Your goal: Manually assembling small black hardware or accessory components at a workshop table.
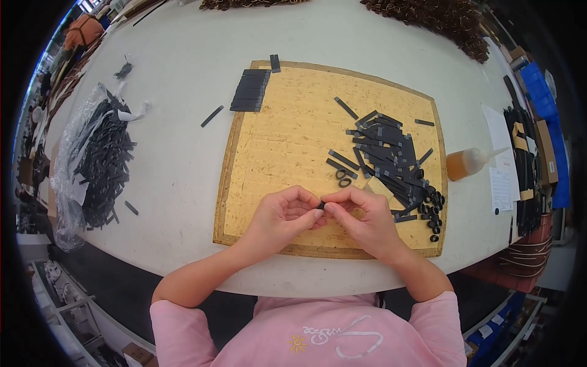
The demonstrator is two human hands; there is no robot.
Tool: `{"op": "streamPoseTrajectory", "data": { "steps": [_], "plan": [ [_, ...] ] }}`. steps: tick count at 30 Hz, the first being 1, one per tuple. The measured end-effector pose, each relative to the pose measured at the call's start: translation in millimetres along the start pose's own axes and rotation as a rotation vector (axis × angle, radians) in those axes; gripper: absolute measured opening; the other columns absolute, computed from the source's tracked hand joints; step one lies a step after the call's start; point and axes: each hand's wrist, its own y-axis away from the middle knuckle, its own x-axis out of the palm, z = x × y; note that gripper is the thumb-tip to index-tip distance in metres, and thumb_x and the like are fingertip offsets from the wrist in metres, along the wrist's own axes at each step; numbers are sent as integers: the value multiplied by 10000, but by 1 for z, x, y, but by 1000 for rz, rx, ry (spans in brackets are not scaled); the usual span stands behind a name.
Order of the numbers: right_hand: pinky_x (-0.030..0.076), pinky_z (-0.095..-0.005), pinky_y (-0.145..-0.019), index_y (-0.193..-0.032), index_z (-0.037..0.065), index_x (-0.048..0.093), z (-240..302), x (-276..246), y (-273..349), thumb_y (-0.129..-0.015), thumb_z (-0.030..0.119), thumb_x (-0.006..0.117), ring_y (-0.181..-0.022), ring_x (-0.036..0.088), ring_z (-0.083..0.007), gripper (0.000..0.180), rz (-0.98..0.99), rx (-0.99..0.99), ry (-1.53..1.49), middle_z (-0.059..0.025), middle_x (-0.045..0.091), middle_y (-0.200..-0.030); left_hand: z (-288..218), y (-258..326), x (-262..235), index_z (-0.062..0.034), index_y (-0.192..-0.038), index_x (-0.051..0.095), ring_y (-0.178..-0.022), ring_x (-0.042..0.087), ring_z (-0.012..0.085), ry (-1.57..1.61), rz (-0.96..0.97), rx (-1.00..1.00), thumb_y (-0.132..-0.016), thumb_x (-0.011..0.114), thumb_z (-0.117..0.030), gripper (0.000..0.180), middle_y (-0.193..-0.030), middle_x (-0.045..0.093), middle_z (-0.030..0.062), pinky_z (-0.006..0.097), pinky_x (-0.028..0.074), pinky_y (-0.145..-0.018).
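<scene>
White and wide, the desk (pixel 183 177) is seen from above, with a square cork board (pixel 287 140) laid on it near the front edge. Both hands are held together over the near part of the board. A small black piece (pixel 320 206) is pinched between them: the left hand (pixel 282 218) is curled, its fingers (pixel 309 215) closed against the piece from the left, and the right hand (pixel 361 217) is closed on it from the right, thumb and forefinger tips pressed to it. Whether the piece is a strip or a folded loop cannot be told, as most of it is covered.

Just beyond the hands, two small black loops (pixel 342 178) are lain on the board. To the right of them a loose heap of black strips (pixel 388 153) is spread over the board, with a cluster of finished black loops (pixel 433 214) at its lower right end. A neat stack of black strips (pixel 251 90) is placed at the board's far left corner.

Off the board, a clear plastic bag of black strips (pixel 101 162) is seen at the left of the desk, and a single strip (pixel 212 116) lies between the bag and the board. A squeeze bottle of amber liquid (pixel 468 163) is laid on its side to the right of the board, beside sheets of paper (pixel 500 165). Brown pieces (pixel 446 21) are piled at the far edge.
</scene>
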Motion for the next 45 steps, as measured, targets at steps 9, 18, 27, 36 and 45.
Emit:
{"op": "streamPoseTrajectory", "data": {
  "steps": [9,18,27,36,45],
  "plan": [
    [530,-400,-612,-922,16,662,1,0,0,-895,92,704,-733,691,-311,91,31,-189,428,-145,680,-813,1,-2,7,74,-1075,633,-928,728,133,-214,-39,-4,-1004,608,-9,112,-981,728,96,251,599,-823],
    [523,-449,-620,-895,12,634,-6,-4,-6,-901,137,692,-734,689,-341,138,95,-130,316,-157,696,-794,-1,-3,6,85,-1108,618,-959,718,127,-259,-48,-15,-1009,583,5,132,-1005,727,104,244,582,-842],
    [532,-443,-628,-887,12,641,-8,-3,-4,-899,165,696,-721,696,-336,163,75,-114,294,-142,710,-767,1,0,10,86,-1118,616,-964,724,144,-308,-70,-5,-1004,579,19,137,-1018,730,123,244,583,-846],
    [574,-356,-655,-907,12,660,-6,-6,-11,-902,158,715,-747,746,-264,157,125,-55,398,-130,750,-830,2,-1,10,79,-1103,630,-940,727,145,-351,-67,14,-1001,594,11,128,-995,731,118,250,589,-843],
    [565,-362,-657,-916,13,670,-11,-5,-13,-906,173,704,-744,739,-267,164,104,-88,394,-141,732,-800,-3,-6,8,79,-1124,616,-957,723,161,-308,-37,-23,-1007,600,-5,145,-1026,719,124,267,598,-861]
  ]
}}
